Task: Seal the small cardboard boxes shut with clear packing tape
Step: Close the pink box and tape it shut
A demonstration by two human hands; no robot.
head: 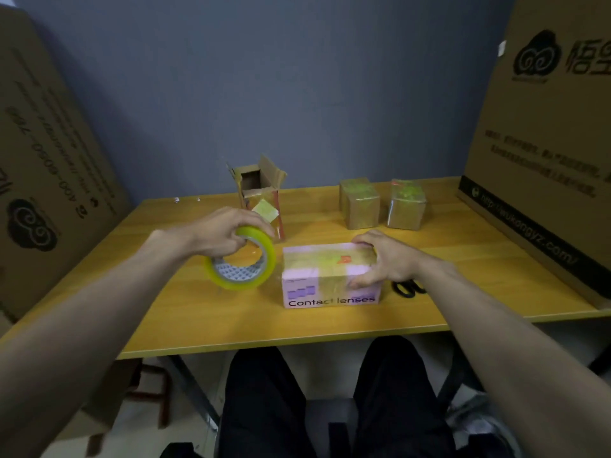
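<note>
A pink box [317,285] printed "Contact lenses" lies near the front of the wooden table [198,319], with tape across its top and front. My right hand [380,259] grips its right end, fingers spread over top and side. My left hand [215,234] holds a yellowish roll of clear tape [244,272] tilted just left of the box. Behind stands a small cardboard box [261,196] with its flaps open. Two small taped cardboard boxes [358,203] [406,204] sit at the back right.
Black scissors [406,288] lie on the table beside my right wrist. Large printed cartons lean at the left [49,160] and stand at the right [545,143]. A blue wall is behind. My legs and a chair show below the table edge.
</note>
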